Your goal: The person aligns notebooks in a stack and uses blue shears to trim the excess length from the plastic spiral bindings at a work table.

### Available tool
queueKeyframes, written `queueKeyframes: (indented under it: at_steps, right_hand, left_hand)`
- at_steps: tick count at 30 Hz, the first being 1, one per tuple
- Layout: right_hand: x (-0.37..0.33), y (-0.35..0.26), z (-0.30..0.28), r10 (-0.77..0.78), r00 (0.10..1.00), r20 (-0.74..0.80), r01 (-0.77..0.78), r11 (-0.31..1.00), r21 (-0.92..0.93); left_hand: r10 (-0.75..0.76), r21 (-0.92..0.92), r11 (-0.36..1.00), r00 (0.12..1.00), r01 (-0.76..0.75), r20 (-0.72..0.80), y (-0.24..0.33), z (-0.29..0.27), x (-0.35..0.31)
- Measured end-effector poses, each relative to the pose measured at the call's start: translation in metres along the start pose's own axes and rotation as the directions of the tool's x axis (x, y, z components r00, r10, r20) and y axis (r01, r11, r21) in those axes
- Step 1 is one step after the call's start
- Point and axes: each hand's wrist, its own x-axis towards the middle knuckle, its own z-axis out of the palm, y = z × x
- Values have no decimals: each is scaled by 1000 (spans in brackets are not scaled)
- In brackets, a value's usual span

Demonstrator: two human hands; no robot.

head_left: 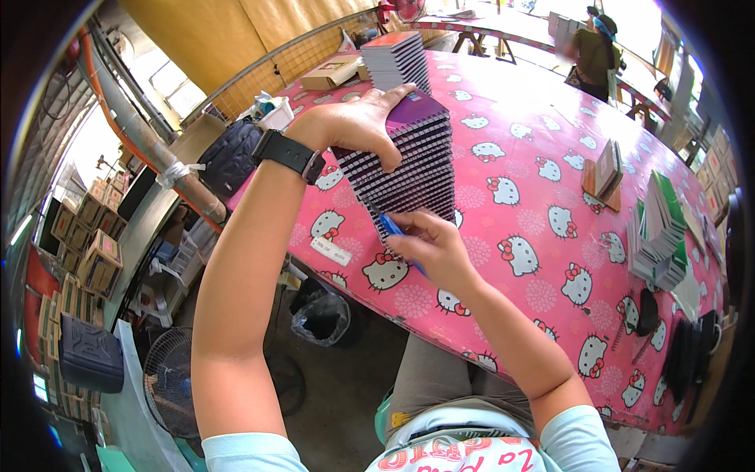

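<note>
A tall stack of spiral-bound notebooks (405, 169) stands on the pink table, its black coil spines facing me and a purple cover on top. My left hand (358, 126), a black watch on its wrist, rests over the top of the stack with fingers spread and thumb against the spine side. Lower down, my right hand (429, 244) is closed round a small blue-handled tool (390, 225). Its tip is at the coils near the stack's lower left edge; the exact kind of tool is partly hidden by my fingers.
Behind stands another notebook stack (393, 63) with an orange-red cover, beside a cardboard box (330, 72). Green-covered notebooks (659, 232) and a small wooden block (605, 177) lie at right. A lined bin (321, 315) and a fan (169, 381) are below left. A person (594, 59) stands far right.
</note>
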Motion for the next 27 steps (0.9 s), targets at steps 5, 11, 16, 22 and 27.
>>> queueKeyframes:
  at_steps: [5, 11, 16, 22, 27]
  right_hand:
    - [2, -10, -3, 120, 993, -11, -117, 985, 126]
    - [-7, -3, 6, -545, 838, -11, 310, 495, -812]
    - [-5, 2, 7, -623, 781, 45, 332, 353, -875]
    - [-4, 3, 7, -619, 782, 67, 335, 327, -884]
    - [-3, 7, 6, -394, 918, -47, 324, 813, -484]
  left_hand:
    - [9, 13, 1000, 1000, -9, -15, -6, 1, 0]
    - [-11, 1, 1000, 1000, 11, -3, 0, 0, 0]
    - [-7, -3, 1000, 1000, 7, -8, -3, 1, 0]
    - [23, -9, 1000, 999, -23, -23, -4, 2, 1]
    - [24, 7, 1000, 999, -24, -37, -2, 0, 0]
